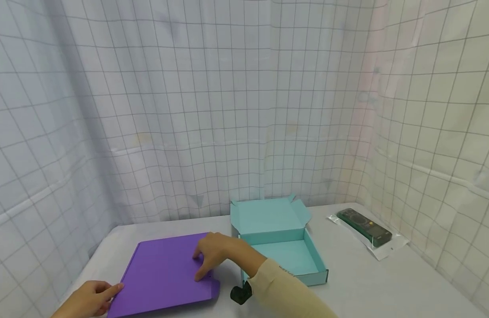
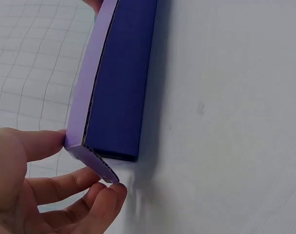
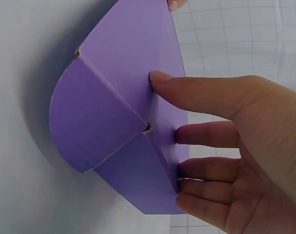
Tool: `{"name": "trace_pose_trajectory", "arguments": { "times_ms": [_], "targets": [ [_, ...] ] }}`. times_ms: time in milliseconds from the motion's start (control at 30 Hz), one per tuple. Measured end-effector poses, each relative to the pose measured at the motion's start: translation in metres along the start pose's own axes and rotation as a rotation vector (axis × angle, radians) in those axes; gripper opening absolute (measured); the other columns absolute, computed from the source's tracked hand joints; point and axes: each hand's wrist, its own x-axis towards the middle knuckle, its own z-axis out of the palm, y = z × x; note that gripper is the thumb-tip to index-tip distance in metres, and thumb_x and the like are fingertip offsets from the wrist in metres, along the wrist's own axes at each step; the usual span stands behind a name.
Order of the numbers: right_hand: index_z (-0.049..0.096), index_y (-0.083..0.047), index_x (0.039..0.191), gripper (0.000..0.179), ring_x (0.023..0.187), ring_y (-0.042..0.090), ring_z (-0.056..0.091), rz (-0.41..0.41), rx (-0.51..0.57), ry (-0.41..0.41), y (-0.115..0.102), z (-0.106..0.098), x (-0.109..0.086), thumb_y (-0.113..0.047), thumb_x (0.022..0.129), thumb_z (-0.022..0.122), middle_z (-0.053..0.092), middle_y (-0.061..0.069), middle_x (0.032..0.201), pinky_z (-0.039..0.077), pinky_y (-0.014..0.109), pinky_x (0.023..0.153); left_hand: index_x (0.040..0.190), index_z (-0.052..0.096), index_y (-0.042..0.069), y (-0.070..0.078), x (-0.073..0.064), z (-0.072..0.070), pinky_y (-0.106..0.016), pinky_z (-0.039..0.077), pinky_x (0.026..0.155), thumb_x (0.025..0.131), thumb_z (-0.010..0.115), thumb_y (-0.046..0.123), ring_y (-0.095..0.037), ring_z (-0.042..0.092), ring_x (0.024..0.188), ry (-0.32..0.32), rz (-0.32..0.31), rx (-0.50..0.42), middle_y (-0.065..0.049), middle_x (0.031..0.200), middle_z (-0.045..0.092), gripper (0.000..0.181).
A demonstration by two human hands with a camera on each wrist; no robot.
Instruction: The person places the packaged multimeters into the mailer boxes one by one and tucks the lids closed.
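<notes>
A purple cardboard mailer box [image 1: 161, 274] lies at the table's near left, its broad panel facing up. At its near left corner, my left hand [image 1: 91, 298] pinches the edge, and the left wrist view shows the thumb above a folded flap [image 2: 91, 161] with fingers below. My right hand [image 1: 214, 254] reaches over the box's right side. Seen from the right wrist, the thumb and rather straight fingers [image 3: 206, 170] touch the purple panel close to a creased corner. A rounded flap [image 3: 89, 117] sticks out beside that corner.
A turquoise mailer box [image 1: 293, 258] stands with its lid raised, right of the purple box and partly behind my right forearm. Farther right lies a dark green multimeter [image 1: 365, 225] on a clear plastic bag [image 1: 387, 251]. Grid-patterned curtains [image 1: 244, 110] surround the white table.
</notes>
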Motion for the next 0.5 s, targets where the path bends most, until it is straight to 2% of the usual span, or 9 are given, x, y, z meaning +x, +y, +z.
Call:
{"name": "trace_pose_trajectory", "arguments": {
  "times_ms": [67, 133, 233, 367, 500],
  "targets": [
    [0.065, -0.032, 0.118, 0.066, 0.110, 0.005, 0.050, 0.016, 0.002, -0.020, -0.002, -0.001, -0.001, -0.064, 0.062, 0.075, 0.058, -0.020, 0.111, 0.044, 0.025, 0.087, 0.096, 0.063, -0.010, 0.001, -0.003, 0.005, -0.031, 0.050, 0.061, 0.096, 0.048, 0.037, -0.019, 0.058, 0.072, 0.017, -0.017, 0.026, -0.006, 0.079, 0.061, 0.050],
    [0.064, -0.031, 0.119, 0.069, 0.110, 0.006, 0.050, 0.022, -0.003, -0.035, -0.003, -0.002, -0.001, -0.065, 0.060, 0.075, 0.058, -0.020, 0.113, 0.044, 0.025, 0.087, 0.101, 0.061, -0.014, 0.001, -0.006, 0.009, -0.031, 0.051, 0.064, 0.095, 0.051, 0.036, -0.020, 0.058, 0.077, 0.032, -0.033, 0.023, -0.009, 0.085, 0.063, 0.051],
    [0.063, -0.029, 0.120, 0.072, 0.110, 0.006, 0.051, 0.021, -0.015, -0.045, -0.005, -0.004, -0.001, -0.066, 0.059, 0.075, 0.058, -0.018, 0.115, 0.045, 0.024, 0.086, 0.105, 0.061, -0.014, 0.001, -0.007, 0.012, -0.032, 0.051, 0.067, 0.090, 0.059, 0.039, -0.020, 0.058, 0.082, 0.072, -0.102, 0.011, -0.014, 0.094, 0.065, 0.055],
    [0.064, -0.028, 0.120, 0.073, 0.110, 0.005, 0.051, 0.023, -0.010, -0.046, -0.005, -0.005, -0.002, -0.064, 0.058, 0.077, 0.058, -0.017, 0.115, 0.046, 0.024, 0.085, 0.106, 0.062, -0.012, -0.003, -0.008, 0.014, -0.035, 0.051, 0.069, 0.086, 0.063, 0.044, -0.020, 0.059, 0.083, 0.093, -0.192, -0.049, -0.015, 0.096, 0.065, 0.059],
    [0.064, -0.028, 0.119, 0.073, 0.108, 0.005, 0.052, 0.024, 0.009, -0.045, -0.005, -0.004, -0.001, -0.064, 0.058, 0.077, 0.058, -0.017, 0.114, 0.047, 0.024, 0.083, 0.105, 0.061, -0.014, -0.009, -0.008, 0.013, -0.036, 0.052, 0.069, 0.085, 0.064, 0.044, -0.024, 0.063, 0.084, 0.077, -0.231, -0.133, -0.018, 0.094, 0.065, 0.061]
  ]
}}
